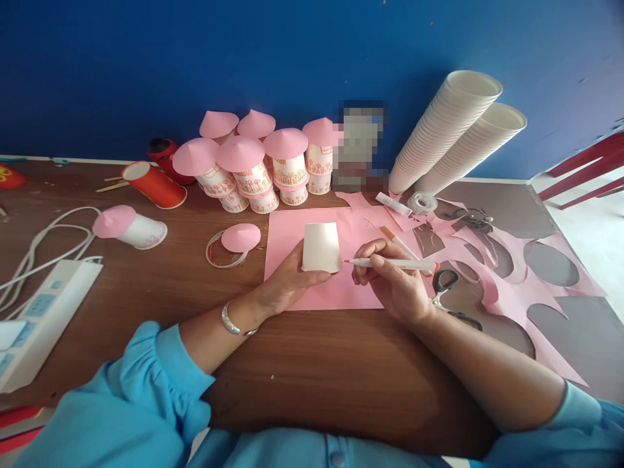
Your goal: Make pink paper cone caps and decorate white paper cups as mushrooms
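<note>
My left hand (287, 283) holds a white paper cup (320, 247) upside down on a pink paper sheet (312, 289). My right hand (392, 283) grips a white pen (394, 263) lying almost level, its tip touching the sheet at the cup's lower right rim. Both sit on a brown wooden table (312, 364). A pink paper cone (240, 237) rests on a tape ring just left of the sheet.
Finished cups with pink cone lids (263, 162) stand at the back. Two long stacks of white cups (453, 127) lean on the blue wall. Scissors (446, 292) and cut pink paper scraps (507, 286) lie right. A red cup (153, 184) and a power strip (39, 318) lie left.
</note>
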`<state>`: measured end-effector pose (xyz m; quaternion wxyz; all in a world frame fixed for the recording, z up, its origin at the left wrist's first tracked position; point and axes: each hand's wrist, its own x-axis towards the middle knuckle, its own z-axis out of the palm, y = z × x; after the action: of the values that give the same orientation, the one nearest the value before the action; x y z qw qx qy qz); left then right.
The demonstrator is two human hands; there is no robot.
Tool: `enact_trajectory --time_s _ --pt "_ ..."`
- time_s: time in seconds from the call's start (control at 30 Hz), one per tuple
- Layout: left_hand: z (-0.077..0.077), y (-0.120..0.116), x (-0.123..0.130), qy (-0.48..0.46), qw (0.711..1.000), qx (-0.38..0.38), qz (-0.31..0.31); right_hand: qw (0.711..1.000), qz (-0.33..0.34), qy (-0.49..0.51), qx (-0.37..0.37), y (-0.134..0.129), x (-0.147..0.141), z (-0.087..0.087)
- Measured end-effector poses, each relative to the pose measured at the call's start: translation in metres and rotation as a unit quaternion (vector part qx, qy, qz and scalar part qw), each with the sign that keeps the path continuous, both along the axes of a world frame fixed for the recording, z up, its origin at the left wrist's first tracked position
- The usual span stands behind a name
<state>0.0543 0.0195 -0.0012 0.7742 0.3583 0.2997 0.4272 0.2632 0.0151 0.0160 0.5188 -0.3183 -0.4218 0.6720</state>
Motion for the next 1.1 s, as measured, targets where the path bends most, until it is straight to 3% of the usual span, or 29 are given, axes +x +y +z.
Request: enact_trajectory --time_s 0.3,0.53,0.8,1.1 --pt "-0.003 0.001 0.0 0.002 1.0 0.007 0.0 0.999 -0.039 0.007 -0.021 0.006 0.0 -0.006" --pt "-0.003 0.001 0.001 -0.002 1.0 0.022 -0.003 1.0 -0.018 0.008 -0.006 0.001 -0.009 0.001" --pt "-0.003 0.003 0.001 -0.007 0.997 0.064 -0.036 0.999 -0.032 0.01 -0.005 -0.006 -0.016 -0.003" --pt "0.002 -0.002 0.002 0.016 1.0 0.02 0.001 0.996 -0.074 -0.027 0.046 -0.003 -0.01 -0.007"
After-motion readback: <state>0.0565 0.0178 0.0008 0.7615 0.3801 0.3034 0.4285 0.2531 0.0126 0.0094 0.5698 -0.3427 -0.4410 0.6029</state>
